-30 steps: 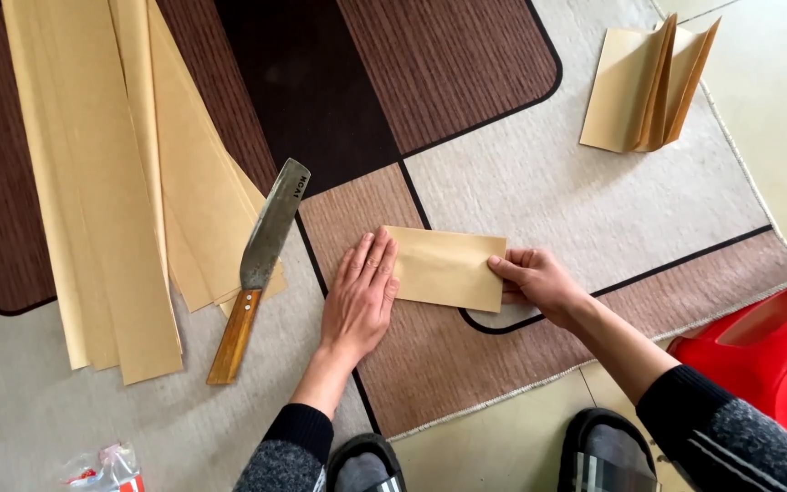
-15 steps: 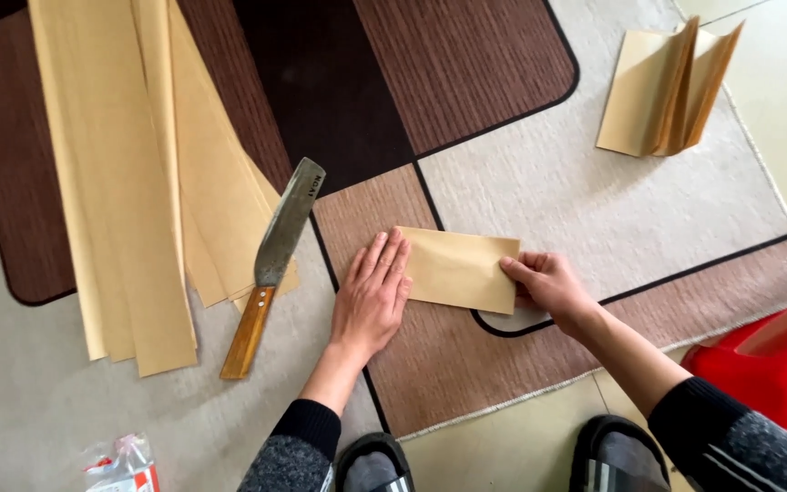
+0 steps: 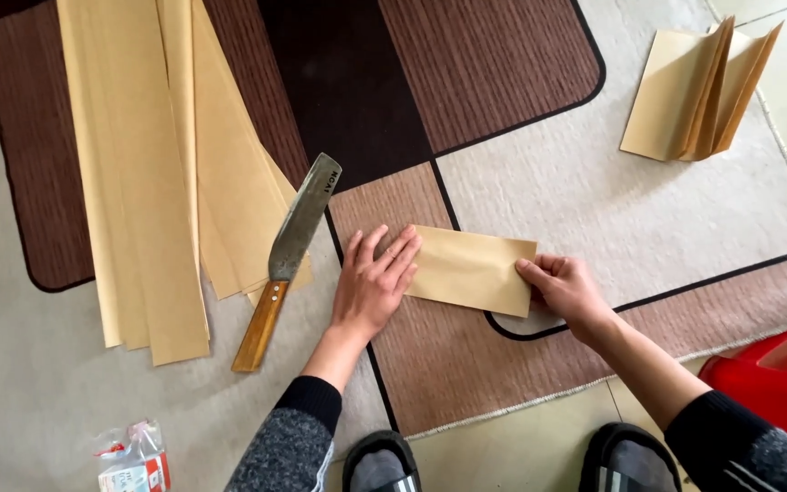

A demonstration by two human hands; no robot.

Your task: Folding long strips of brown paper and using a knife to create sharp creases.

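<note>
Bright, even daylight w/ soft faint shadows, no glare, sharp focus throughout, slight wide-angle stretch at edges.

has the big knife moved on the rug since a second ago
No. The knife lies with its tip at the dark rug panel's corner and its blade over the paper strips, as before.

You work on a home floor: a patterned carpet (image 3: 521, 118) over pale tiles (image 3: 503, 456), slippered feet (image 3: 380, 465) at its near edge, a red plastic stool (image 3: 767, 374) at the right.
</note>
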